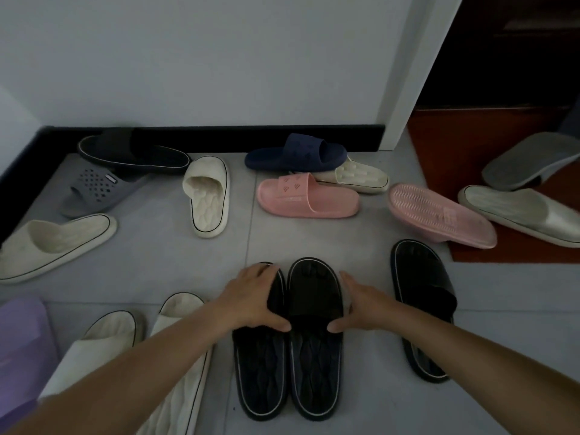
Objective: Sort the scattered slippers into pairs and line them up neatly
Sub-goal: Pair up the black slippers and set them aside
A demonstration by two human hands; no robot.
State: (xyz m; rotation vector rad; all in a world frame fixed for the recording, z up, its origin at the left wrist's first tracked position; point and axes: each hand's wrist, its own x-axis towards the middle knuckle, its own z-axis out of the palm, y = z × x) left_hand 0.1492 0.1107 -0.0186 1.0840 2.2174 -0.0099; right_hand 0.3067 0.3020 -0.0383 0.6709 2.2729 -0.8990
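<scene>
Near me, cream pair at lower left: soft quilted footbeds, thin dark piping, partly under my left forearm. Lilac smooth object at the left edge, can't tell what it is. Centre: left black slipper and right black slipper side by side, touching, toes away from me, wavy embossed footbeds, pale trim round the soles. Left grip curled over the left one's strap and toe, thumb on the strap. Right grip clasps the right one's outer edge, thumb pressed on its strap. Third black slide apart on the right, glossy strap. All on grey floor tiles. Further out: cream slipper at left, another cream one mid-floor, pink rubbery slide upright, its pink match flipped, ribbed sole up. Shiny silver slipper far right on red-brown floor. Farthest: grey perforated slide, black slipper and navy moulded slide by the black skirting.
</scene>
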